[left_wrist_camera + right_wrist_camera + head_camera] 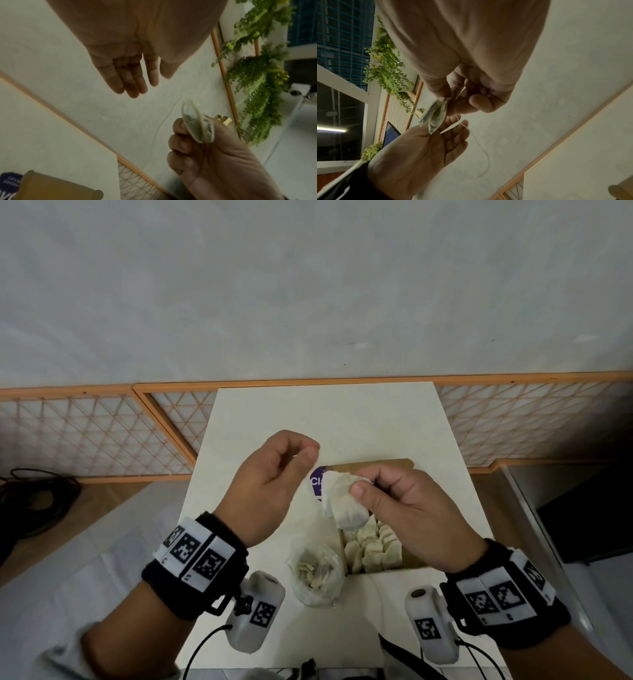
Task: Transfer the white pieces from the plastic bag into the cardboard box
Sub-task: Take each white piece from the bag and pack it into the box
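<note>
1. White, pouch-like piece (pixel 346 501) is pinched in the right hand (pixel 407 515), thumb on its near face and curled fingers (pixel 380 477) behind it; it is raised above the near end of the cardboard box (pixel 404 465), clear of the desk (pixel 342 412).
2. From the left wrist view the same piece (pixel 197 127) looks thin and edge-on, with a fine thread trailing from it.
3. More white pieces (pixel 373 546) lie heaped inside the cardboard box, whose open flap shows brown beyond the hands; a purple label (pixel 317 479) with white lettering sits at the flap's left end.
4. Just left of the box, touching or nearly touching it, the clear plastic bag (pixel 317 573) stands open on the desk with a smaller heap of pieces in it.
5. Left hand (pixel 274 474) hovers beside the held piece, above the bag. Its fingers are loosely bent and grip nothing solid; the thread crosses its fingertips in the right wrist view, but whether they nip it I cannot tell.
6. Both wrists wear black bands (pixel 195 570) with black-and-white square markers, and a white camera pod hangs under each.
7. Beyond the desk runs an orange-framed lattice panel (pixel 85 433) below a pale grey wall (pixel 308 285); dark cables (pixel 34 494) lie on the floor at far left.
</note>
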`<action>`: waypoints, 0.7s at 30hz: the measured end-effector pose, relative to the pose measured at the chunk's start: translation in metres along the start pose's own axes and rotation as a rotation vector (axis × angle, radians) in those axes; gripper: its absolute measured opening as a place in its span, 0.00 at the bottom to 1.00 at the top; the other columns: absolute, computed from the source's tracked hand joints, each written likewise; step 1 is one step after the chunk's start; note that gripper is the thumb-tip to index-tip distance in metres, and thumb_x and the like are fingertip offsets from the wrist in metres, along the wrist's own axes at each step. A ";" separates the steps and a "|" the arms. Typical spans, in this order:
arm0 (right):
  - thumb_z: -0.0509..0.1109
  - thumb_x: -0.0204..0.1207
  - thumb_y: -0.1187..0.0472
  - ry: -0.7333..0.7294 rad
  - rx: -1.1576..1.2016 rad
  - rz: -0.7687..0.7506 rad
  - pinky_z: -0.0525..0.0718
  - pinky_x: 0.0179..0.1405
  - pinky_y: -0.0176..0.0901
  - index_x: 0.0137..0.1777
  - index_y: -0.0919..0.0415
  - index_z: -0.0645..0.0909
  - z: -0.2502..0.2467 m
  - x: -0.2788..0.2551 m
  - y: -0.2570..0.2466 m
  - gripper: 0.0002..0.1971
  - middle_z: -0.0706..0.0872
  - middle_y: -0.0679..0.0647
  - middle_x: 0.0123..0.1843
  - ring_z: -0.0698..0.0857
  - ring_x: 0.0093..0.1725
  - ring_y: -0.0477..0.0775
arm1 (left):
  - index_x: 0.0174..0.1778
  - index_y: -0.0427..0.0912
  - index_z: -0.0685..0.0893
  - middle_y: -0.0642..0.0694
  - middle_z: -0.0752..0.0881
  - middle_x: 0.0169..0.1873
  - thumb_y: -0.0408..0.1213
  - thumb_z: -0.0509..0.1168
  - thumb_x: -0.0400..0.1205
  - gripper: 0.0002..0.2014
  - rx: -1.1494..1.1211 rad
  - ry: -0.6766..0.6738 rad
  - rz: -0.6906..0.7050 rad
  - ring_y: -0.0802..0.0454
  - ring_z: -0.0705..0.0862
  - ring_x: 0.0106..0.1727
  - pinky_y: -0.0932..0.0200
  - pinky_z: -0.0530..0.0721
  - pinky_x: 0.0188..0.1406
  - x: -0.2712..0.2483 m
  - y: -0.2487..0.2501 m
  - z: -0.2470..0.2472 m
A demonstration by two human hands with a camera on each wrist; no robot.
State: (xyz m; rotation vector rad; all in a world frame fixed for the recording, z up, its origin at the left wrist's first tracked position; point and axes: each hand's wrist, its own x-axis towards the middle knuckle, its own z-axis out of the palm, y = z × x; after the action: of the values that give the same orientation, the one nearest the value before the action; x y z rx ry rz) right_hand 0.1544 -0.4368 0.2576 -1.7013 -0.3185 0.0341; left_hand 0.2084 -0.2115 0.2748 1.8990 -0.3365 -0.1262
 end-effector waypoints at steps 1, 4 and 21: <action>0.67 0.89 0.67 0.018 0.010 0.013 0.77 0.39 0.37 0.48 0.68 0.85 0.001 0.000 0.002 0.09 0.82 0.45 0.35 0.78 0.35 0.45 | 0.58 0.47 0.86 0.51 0.91 0.50 0.47 0.63 0.91 0.10 -0.057 0.061 -0.014 0.51 0.90 0.52 0.54 0.87 0.54 -0.004 -0.002 0.001; 0.68 0.88 0.67 0.043 0.030 0.051 0.76 0.38 0.30 0.47 0.67 0.85 0.006 0.003 0.009 0.09 0.80 0.44 0.34 0.75 0.34 0.41 | 0.60 0.46 0.87 0.48 0.92 0.51 0.52 0.64 0.89 0.14 -0.199 0.135 -0.047 0.51 0.92 0.53 0.61 0.86 0.55 -0.017 -0.001 0.003; 0.70 0.87 0.56 -0.062 -0.312 0.284 0.84 0.50 0.37 0.56 0.49 0.89 0.048 0.018 0.096 0.06 0.91 0.40 0.50 0.88 0.47 0.41 | 0.42 0.52 0.94 0.51 0.95 0.43 0.36 0.77 0.81 0.05 -0.131 0.098 -0.161 0.47 0.91 0.45 0.45 0.90 0.54 -0.030 -0.054 -0.004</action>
State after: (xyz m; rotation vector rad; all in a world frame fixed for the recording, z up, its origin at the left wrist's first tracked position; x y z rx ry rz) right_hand 0.1799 -0.3981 0.1589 -2.0479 -0.1296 0.2581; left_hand 0.1896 -0.1818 0.2234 1.7940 -0.1061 -0.1588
